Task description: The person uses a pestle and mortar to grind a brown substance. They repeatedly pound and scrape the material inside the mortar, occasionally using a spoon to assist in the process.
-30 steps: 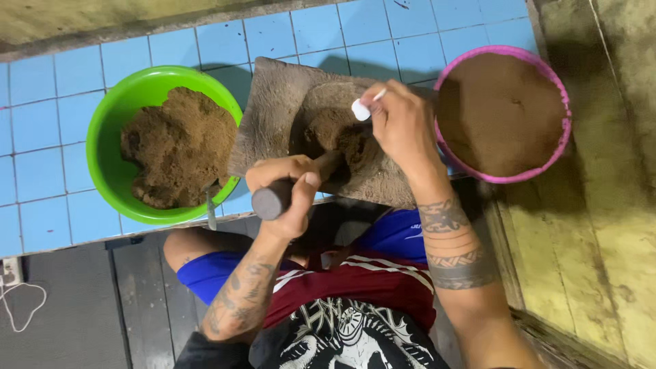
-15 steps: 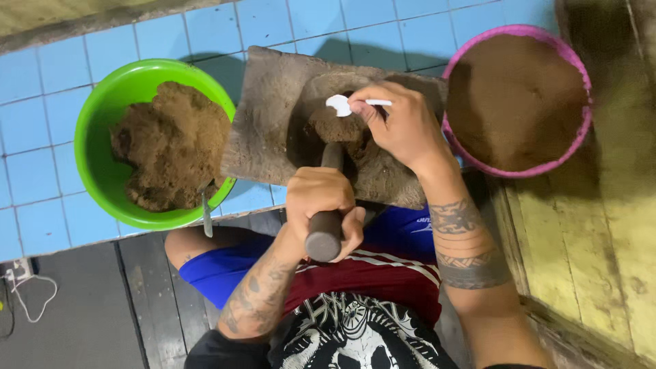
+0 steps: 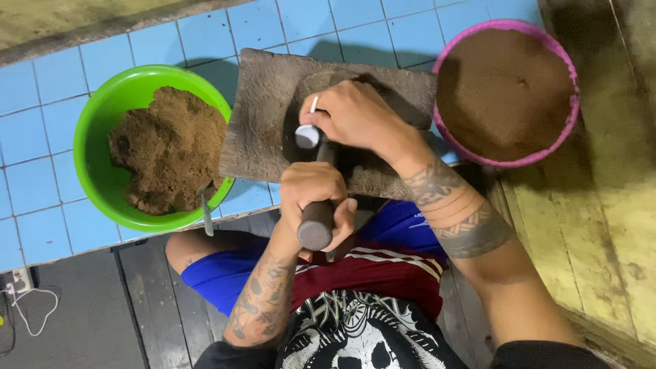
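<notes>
Slab (image 3: 263, 130) between two bowls (image 3: 102, 178) (image 3: 567, 130); pestle (image 3: 318, 222) on slab.

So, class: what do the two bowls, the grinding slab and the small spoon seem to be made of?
Green bowl and pink bowl: probably plastic, with bright even colour and smooth, thin rims. Grinding slab: likely stone, though worn wood is possible; it is grey-brown, rough and matt. Spoon in the right hand: white and smooth, probably plastic. Pestle in the left hand: dark, material unclear.
</notes>
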